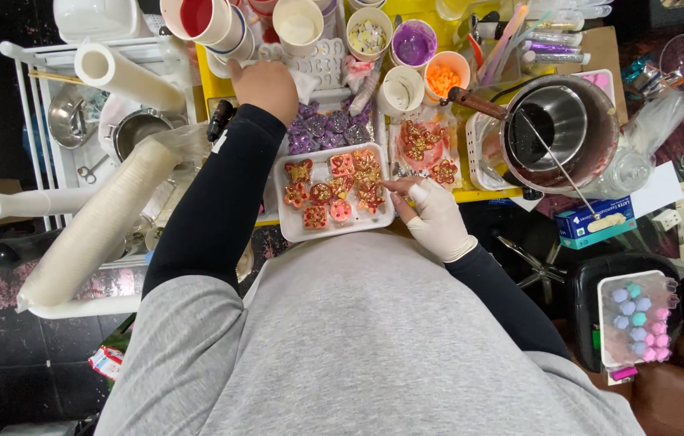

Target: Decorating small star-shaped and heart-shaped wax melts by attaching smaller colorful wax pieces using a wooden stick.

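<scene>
Red and gold wax shapes (334, 192) are sitting in the white tray (289, 226); the gloved right hand (437, 216) is pinching one at the tray's edge (seemingly arranging them), needing gentle placement, while the bare left hand (271, 87) is reaching toward the white mould (327, 60), grip hidden.

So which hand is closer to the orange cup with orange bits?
Left. The bare left hand is up among the cups, across from the orange cup. The gloved right hand sits lower, by the white tray.
</scene>
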